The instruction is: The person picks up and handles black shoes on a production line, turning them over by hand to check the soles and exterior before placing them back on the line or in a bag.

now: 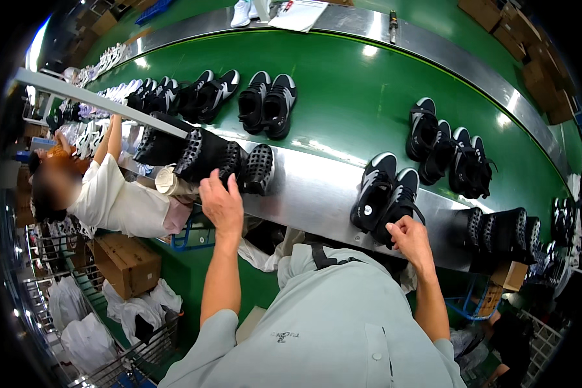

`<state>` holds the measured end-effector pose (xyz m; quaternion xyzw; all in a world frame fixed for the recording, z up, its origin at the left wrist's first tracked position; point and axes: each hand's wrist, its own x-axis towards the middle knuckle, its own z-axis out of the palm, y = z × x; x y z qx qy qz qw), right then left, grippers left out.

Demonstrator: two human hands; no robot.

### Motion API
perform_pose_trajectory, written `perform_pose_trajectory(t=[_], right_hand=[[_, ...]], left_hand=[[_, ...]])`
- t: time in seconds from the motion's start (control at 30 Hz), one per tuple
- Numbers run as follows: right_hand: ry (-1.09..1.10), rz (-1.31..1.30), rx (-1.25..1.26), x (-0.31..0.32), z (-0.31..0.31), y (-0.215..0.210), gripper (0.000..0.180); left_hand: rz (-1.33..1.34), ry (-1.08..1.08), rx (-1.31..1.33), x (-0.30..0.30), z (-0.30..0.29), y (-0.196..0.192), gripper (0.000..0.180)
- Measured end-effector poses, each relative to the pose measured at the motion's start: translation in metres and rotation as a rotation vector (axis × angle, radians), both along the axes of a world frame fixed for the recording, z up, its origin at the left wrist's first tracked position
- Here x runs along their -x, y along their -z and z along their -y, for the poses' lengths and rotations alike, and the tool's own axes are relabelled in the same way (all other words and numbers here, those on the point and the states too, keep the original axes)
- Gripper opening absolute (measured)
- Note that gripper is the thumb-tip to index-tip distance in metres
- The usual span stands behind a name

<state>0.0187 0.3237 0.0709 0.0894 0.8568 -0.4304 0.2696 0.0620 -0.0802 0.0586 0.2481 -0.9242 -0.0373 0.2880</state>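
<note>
My left hand (pixel 221 205) is at the left, fingers stretched out and apart, beside the bottom of a row of black pieces with knobbly, studded faces (pixel 258 169). Whether its fingertips touch them I cannot tell. At the right, my right hand (pixel 410 240) has its fingers curled in a pinch at the heel of a black sneaker with a grey toe (pixel 399 199). What lies between those fingers is hidden. The matching sneaker (pixel 374 187) stands just left of it, a round white sticker inside. Both sneakers rest on the metal ledge (pixel 310 187), toes pointing away from me.
Beyond the ledge runs a green belt (pixel 343 90) carrying black sneakers in pairs (pixel 280 103) and a group at right (pixel 449 145). More studded black pieces (pixel 503 231) stand at far right. A grey bar (pixel 103 103) crosses at left, near a co-worker in white (pixel 126 200).
</note>
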Motion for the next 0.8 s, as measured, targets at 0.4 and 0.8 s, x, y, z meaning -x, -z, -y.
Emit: perform_pose_trajectory(t=[0.4,0.8], right_hand=[[0.151,0.094,0.537,0.019,0.091,-0.001,0.065],[0.158,0.103,0.408,-0.019,0.049,-0.008,0.074]], left_hand=[[-0.094,0.449,-0.160,0.026,-0.053,-0.063,0.039],[0.395,0.825,-1.720,0.086,-0.183,0.007,0.035]])
